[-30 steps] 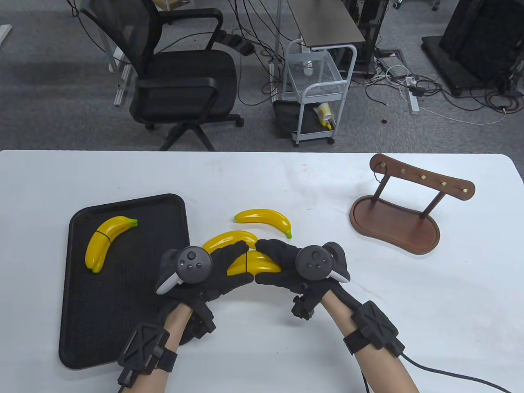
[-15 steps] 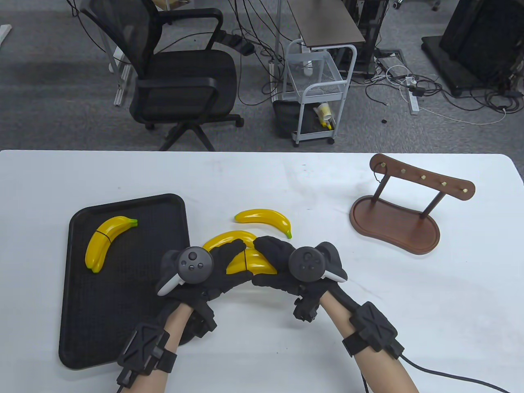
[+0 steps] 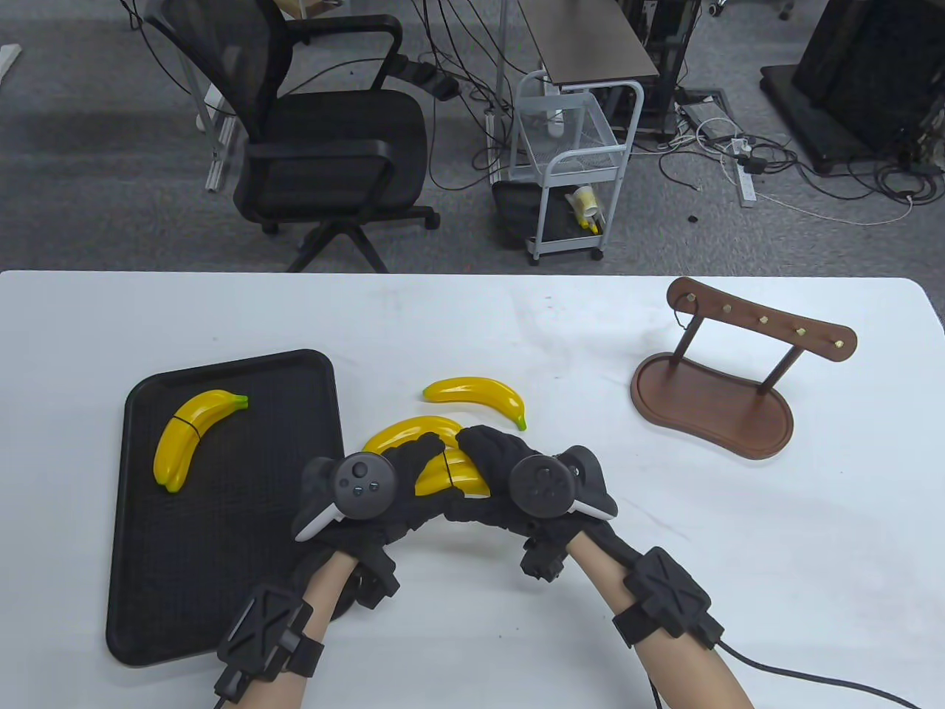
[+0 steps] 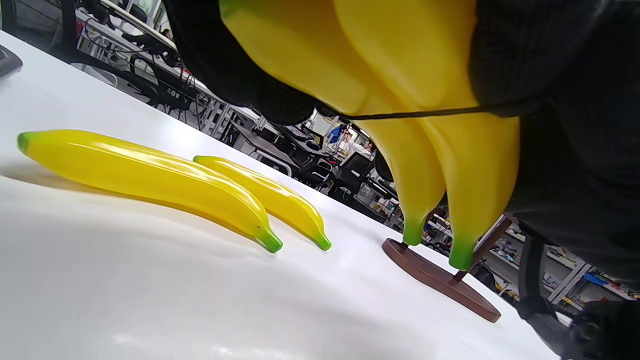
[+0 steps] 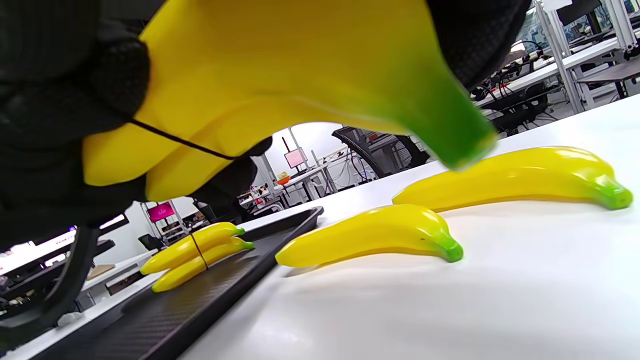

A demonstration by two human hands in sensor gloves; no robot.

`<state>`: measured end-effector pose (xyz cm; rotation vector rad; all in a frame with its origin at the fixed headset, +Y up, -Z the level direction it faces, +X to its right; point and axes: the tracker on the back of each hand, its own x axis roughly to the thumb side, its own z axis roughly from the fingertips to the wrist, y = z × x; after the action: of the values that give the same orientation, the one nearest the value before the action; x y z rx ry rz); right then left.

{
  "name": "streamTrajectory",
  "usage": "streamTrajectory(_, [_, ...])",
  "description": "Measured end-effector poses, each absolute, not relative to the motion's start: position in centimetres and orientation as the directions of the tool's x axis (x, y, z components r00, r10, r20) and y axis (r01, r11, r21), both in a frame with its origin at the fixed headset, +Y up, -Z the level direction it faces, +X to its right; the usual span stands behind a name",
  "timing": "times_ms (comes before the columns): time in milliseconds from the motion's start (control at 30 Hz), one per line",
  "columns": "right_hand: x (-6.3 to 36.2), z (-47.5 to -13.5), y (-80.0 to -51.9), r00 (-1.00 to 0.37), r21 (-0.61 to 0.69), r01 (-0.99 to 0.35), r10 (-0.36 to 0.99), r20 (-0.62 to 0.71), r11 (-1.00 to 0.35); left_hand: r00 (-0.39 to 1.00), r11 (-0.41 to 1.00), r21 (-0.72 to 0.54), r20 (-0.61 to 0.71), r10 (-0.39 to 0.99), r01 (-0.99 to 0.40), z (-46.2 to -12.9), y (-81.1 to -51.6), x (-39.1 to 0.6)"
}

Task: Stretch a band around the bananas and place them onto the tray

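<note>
Both hands grip a pair of yellow bananas just off the table, right of the black tray. A thin black band runs around the pair's middle. My left hand curls round the pair's left half, and its fingers show in the left wrist view. My right hand curls round the right half. The band crosses the held bananas in the right wrist view. Another banded pair lies in the tray.
Two loose bananas lie on the white table just beyond the hands, one farther away and one partly behind the fingers. A brown wooden hook stand sits at the right. The tray's near half holds nothing.
The hands have drawn closer together around the pair, the right one sliding left. The held pair has shifted slightly left, and less of it shows between the gloves.
</note>
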<state>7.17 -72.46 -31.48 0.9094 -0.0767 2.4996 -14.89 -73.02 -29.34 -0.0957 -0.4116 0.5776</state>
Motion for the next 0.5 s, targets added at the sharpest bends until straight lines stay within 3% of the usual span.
streamTrajectory(500, [8.8, -32.6, -72.5, -0.566, 0.210, -0.573, 0.568, 0.598, -0.792, 0.711, 0.795, -0.243, 0.357, 0.606, -0.555, -29.6, -73.2, -15.4])
